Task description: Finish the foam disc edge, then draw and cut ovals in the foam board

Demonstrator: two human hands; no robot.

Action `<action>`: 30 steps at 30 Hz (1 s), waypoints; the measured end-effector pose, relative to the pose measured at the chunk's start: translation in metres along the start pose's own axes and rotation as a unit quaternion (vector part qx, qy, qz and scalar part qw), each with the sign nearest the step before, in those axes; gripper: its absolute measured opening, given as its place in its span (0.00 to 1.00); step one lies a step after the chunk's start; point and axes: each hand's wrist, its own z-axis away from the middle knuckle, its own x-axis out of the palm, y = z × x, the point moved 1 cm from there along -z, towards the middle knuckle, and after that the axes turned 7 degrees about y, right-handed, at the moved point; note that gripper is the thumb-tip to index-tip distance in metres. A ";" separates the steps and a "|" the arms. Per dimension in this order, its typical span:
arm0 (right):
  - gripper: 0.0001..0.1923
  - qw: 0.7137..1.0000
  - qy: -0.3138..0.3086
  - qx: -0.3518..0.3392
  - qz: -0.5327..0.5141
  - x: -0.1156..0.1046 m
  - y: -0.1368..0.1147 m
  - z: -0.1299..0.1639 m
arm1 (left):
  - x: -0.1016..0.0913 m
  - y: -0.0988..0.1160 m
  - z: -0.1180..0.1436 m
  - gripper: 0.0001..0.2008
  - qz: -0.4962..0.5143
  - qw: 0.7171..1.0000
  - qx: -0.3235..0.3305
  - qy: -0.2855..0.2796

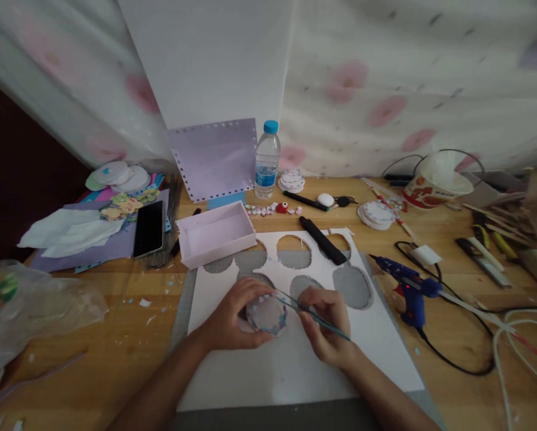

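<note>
One round disc (pixel 267 315) lies on the white sheet (pixel 295 359), gripped at its rim by the left hand (pixel 232 317). The right hand (pixel 326 326) pinches one thin stick (pixel 315 314). Six cutouts visible. One glue gun (pixel 409 290), one bottle (pixel 267 160) on the surface (pixel 115 335).

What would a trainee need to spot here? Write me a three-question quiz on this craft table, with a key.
1. True or false: the left hand holds a round decorated disc over the white sheet.
2. What does the right hand hold? A) scissors B) a thin green stick C) the glue gun
3. Which thing stands upright just right of the lilac card at the back?

Key
1. True.
2. B; the glue gun lies on the table to the right, untouched.
3. The water bottle with the blue cap.
</note>
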 end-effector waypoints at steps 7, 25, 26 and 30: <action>0.10 0.999 -0.006 -0.003 0.031 -0.002 -0.002 -0.008 | 0.000 0.003 -0.002 0.32 -0.014 1.000 -0.010 -0.004; 0.08 0.998 -0.034 0.042 0.032 -0.019 -0.007 -0.024 | 0.002 -0.005 0.002 0.32 -0.027 0.998 -0.062 -0.010; 0.08 0.997 -0.048 0.045 0.034 -0.020 -0.006 -0.025 | 0.002 -0.005 0.002 0.31 -0.028 0.998 -0.062 -0.009; 0.07 0.993 -0.089 0.079 0.013 -0.022 -0.004 -0.024 | 0.002 -0.005 0.001 0.31 -0.027 0.998 -0.058 -0.004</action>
